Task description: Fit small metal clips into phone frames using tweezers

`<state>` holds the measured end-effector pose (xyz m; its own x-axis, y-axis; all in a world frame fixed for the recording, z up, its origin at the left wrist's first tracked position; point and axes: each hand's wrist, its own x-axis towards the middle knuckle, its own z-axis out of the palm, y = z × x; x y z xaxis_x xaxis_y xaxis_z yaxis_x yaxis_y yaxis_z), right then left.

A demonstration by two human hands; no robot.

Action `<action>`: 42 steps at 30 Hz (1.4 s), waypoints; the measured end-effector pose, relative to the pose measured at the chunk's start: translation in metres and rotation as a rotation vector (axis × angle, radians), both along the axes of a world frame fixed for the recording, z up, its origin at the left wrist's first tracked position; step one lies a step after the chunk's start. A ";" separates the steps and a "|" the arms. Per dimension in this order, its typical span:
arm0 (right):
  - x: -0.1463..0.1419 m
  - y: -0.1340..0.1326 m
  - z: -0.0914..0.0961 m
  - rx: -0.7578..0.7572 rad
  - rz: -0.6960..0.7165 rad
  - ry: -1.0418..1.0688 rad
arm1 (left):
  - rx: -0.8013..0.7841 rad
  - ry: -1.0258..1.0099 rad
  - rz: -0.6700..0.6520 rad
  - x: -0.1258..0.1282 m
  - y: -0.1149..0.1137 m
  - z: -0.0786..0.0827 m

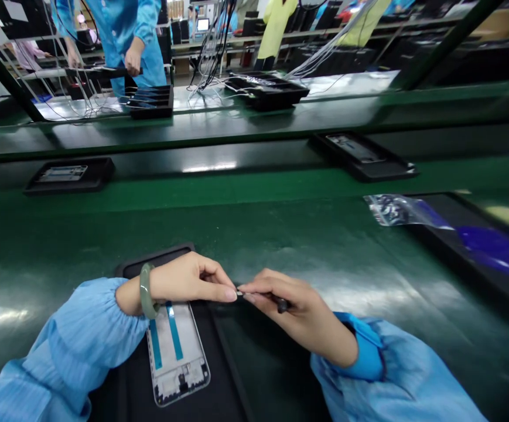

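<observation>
A phone frame (181, 346) with two blue strips lies in a black tray (223, 375) in front of me, partly covered by my left wrist. Above the tray's right edge, my left hand (192, 278) pinches a tiny part (239, 292) between thumb and forefinger; it is too small to name. The fingertips of my right hand (289, 302) meet it at the same spot, closed together. A dark rod-like tool with a round end (282, 305) sticks out from the right hand's curled fingers; its kind is not clear.
Beyond, on the green work surface (254, 228), stand a black tray with a phone frame (63, 174) at left and another (359, 152) at right. A larger tray (447, 211) holds a clear bag (406, 211) and blue film. A person in blue (126, 35) stands across the bench.
</observation>
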<state>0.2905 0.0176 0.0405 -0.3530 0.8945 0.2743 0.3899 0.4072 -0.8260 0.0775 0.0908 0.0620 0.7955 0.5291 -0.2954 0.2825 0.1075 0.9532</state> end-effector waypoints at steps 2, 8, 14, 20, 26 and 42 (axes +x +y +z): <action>-0.001 -0.001 0.000 0.007 0.012 0.003 | -0.081 -0.022 0.012 0.001 0.000 -0.003; -0.004 0.001 -0.004 -0.016 -0.122 0.005 | -0.190 -0.102 0.147 0.005 -0.001 -0.006; -0.007 0.007 -0.013 -0.405 -0.309 0.236 | -0.073 -0.160 0.309 0.012 -0.002 -0.011; -0.010 0.011 -0.010 -0.488 -0.330 0.426 | 0.198 -0.137 0.330 0.014 -0.005 -0.018; -0.012 0.009 -0.007 -0.511 -0.354 0.411 | 0.616 -0.160 0.192 0.007 -0.007 -0.009; -0.020 0.004 -0.006 -0.579 -0.318 0.407 | 1.231 0.029 0.104 0.008 -0.012 -0.008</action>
